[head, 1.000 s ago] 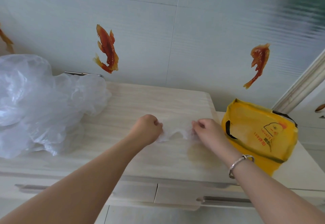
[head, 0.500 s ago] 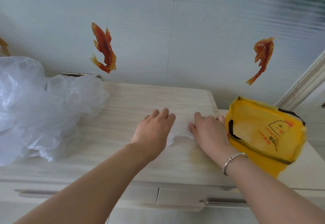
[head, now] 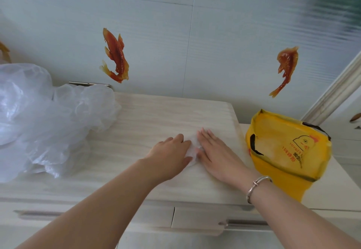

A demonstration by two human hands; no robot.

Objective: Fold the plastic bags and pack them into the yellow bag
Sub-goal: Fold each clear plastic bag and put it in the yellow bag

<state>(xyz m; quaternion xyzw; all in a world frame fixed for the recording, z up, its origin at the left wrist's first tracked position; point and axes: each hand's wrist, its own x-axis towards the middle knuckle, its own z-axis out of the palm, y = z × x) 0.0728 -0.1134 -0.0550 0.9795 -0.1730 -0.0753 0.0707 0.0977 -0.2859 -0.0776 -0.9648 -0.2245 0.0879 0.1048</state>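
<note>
Nearest me, at the front edge of the tabletop (head: 136, 172), both my forearms are reaching in, a silver bracelet (head: 256, 187) sitting on the right wrist. Just beyond, my left hand (head: 172, 155) and right hand (head: 214, 151) are lying flat side by side, fingers straight and mostly together, pressing down on a small folded plastic bag (head: 192, 151). Only a thin white sliver of it is showing between the two palms; how neat the fold is under them, I cannot tell.

Risk one, as I judge it: thin film is springy. If I am lifting both palms at once, the fold is likely springing open and the bag is puffing up again. One hand ought to be pinning it while the other takes hold.

Risk two: the film is slippery on this smooth wood, so a sideways push could be sliding the packet out of shape rather than creasing it.

Farther right, the yellow bag (head: 283, 151) is leaning near the tabletop's right end, mouth facing me but sagging. Dropping the packet in one-handed could be folding that mouth shut or tipping the bag off the edge.

Farther left, a loose heap of clear plastic bags (head: 45, 123) is waiting, well apart from my hands; a careless elbow could be dragging it off.

On the wall behind, fish stickers (head: 115, 55) are showing.
</note>
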